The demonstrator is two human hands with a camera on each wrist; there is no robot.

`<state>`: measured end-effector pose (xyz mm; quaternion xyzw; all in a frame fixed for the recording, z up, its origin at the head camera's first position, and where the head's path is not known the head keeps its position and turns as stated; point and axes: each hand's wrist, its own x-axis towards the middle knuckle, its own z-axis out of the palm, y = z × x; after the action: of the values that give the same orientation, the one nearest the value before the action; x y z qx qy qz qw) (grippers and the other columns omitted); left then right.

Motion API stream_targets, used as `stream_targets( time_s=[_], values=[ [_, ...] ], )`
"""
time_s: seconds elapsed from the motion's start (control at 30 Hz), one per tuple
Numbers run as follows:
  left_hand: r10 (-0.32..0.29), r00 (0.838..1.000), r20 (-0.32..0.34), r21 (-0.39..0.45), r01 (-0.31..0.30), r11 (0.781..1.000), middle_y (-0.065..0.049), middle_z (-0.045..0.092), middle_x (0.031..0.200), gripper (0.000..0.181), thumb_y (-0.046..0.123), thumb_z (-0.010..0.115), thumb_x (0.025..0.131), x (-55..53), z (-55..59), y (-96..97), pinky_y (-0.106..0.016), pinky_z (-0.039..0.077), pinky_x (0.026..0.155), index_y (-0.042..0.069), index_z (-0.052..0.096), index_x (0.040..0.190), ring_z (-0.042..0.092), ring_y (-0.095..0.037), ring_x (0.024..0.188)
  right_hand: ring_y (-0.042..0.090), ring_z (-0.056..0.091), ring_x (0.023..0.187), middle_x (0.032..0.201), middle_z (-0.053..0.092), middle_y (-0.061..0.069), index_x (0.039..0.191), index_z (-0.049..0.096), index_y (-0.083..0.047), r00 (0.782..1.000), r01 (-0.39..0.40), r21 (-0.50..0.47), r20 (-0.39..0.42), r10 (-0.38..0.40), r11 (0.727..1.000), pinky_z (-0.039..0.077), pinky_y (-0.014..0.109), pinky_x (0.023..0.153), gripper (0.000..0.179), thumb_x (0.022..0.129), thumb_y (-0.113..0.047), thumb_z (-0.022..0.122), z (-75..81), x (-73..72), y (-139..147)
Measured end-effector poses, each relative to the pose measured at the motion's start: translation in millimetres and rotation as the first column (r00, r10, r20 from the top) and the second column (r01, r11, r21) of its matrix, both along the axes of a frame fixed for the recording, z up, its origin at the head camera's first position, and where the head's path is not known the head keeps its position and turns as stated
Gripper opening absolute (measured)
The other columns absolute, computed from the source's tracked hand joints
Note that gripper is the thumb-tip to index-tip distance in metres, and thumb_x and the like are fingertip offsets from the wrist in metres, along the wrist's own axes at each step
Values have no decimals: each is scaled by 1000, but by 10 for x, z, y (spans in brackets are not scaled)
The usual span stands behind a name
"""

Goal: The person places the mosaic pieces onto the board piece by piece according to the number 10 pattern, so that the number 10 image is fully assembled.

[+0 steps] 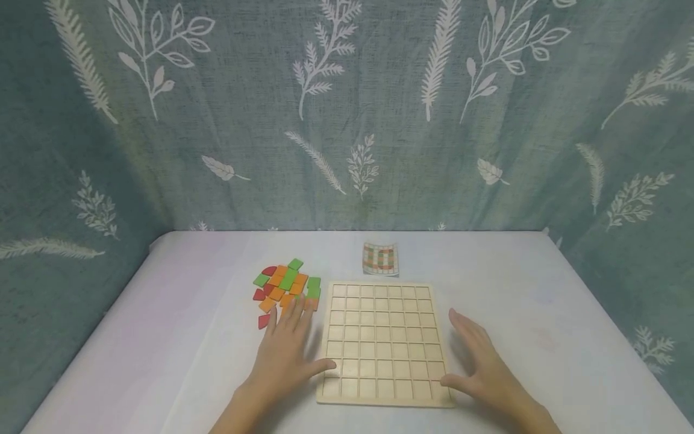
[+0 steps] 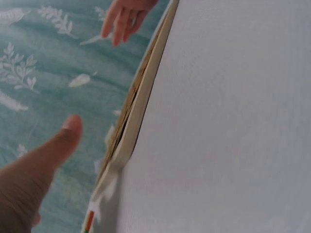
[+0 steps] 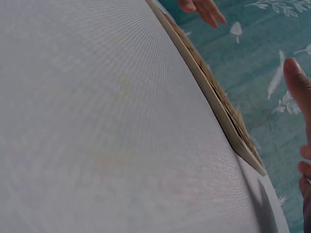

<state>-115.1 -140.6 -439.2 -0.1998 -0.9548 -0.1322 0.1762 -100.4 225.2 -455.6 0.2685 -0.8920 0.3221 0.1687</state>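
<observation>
A square wooden grid board (image 1: 385,402) with rows of shallow square cells lies flat on the white table between the hands. My left hand (image 1: 287,349) hovers at the board's left side, fingers spread and thumb overlapping its edge in the head view. Just past the left fingertips lies a loose pile of flat tiles, among them a green tile (image 1: 288,279), an orange tile (image 1: 267,305) and a red tile (image 1: 264,320). On the other side, my right hand (image 1: 482,367) is held with thumb apart from the fingers, its thumb tip by the board's right edge. Neither hand holds anything.
Behind the board lies a small printed card (image 1: 381,259) with a coloured grid pattern. The white table (image 1: 520,271) reaches back to a green curtain (image 1: 379,120) with white leaf prints, which also hangs along both sides.
</observation>
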Motion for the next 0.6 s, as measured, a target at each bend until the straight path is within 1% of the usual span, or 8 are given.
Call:
stream_targets(
  time_s=[0.07, 0.1, 0.13, 0.2, 0.3, 0.4, 0.53, 0.6],
  values=[
    [-32, 998, -57, 48, 34, 998, -22, 42, 143, 106, 64, 73, 62, -34, -18, -27, -62, 23, 104, -4, 42, 139, 38, -36, 133, 1, 19, 138, 147, 35, 19, 146, 29, -1, 999, -50, -82, 13, 52, 995, 10, 9, 107, 106, 63, -36, 84, -12, -6, 12],
    [-43, 996, -81, 74, 49, 996, -21, 43, 142, 104, 62, 73, 63, -51, -28, -38, -63, 24, 103, -4, 44, 137, 40, -36, 132, -2, 18, 137, 147, 35, 19, 146, 29, -1, 998, -62, -106, 18, 64, 992, 11, 9, 107, 105, 62, -33, 84, -17, -9, 17],
    [-51, 994, -100, 99, 62, 993, -21, 45, 141, 102, 61, 74, 63, -63, -36, -51, -64, 24, 103, -4, 44, 137, 41, -36, 131, -2, 20, 137, 146, 36, 20, 145, 30, 0, 997, -72, -125, 11, 74, 990, 12, 9, 107, 105, 62, -31, 85, -24, -12, 18],
    [-59, 990, -127, 145, 77, 986, -20, 46, 140, 100, 61, 73, 65, -86, -51, -73, -64, 25, 102, -3, 45, 137, 43, -36, 129, -3, 22, 136, 145, 38, 19, 146, 31, -2, 997, -64, -142, 23, 68, 988, 14, 9, 106, 104, 61, -27, 85, -43, -17, 17],
    [-64, 988, -138, 213, 92, 973, -18, 48, 139, 95, 58, 72, 69, -116, -65, -99, -65, 24, 102, -1, 45, 138, 45, -36, 127, -6, 26, 131, 143, 40, 18, 146, 32, -5, 998, -30, -149, 52, 38, 988, 16, 6, 104, 105, 58, -24, 86, -82, -17, 19],
    [-68, 987, -147, 265, 106, 958, -18, 50, 136, 91, 52, 75, 69, -147, -68, -123, -64, 21, 104, 0, 46, 137, 46, -37, 126, -8, 29, 127, 141, 42, 18, 145, 34, -6, 997, 1, -147, 75, 11, 989, 17, 5, 102, 104, 57, -23, 87, -124, -22, 31],
    [-51, 987, -150, 314, 97, 945, -19, 53, 132, 87, 42, 80, 65, -195, -65, -162, -62, 19, 106, 1, 48, 135, 48, -36, 123, -10, 27, 127, 140, 43, 19, 144, 36, -8, 990, 44, -142, 142, -24, 989, 16, 3, 101, 99, 59, -24, 86, -171, -30, 42],
    [-38, 989, -139, 337, 84, 938, -19, 54, 130, 84, 36, 83, 65, -217, -63, -187, -60, 21, 106, 2, 50, 134, 49, -36, 120, -8, 27, 128, 141, 43, 17, 143, 38, -9, 982, 69, -128, 186, -45, 989, 15, 3, 100, 96, 61, -26, 85, -187, -30, 37]
  ],
)
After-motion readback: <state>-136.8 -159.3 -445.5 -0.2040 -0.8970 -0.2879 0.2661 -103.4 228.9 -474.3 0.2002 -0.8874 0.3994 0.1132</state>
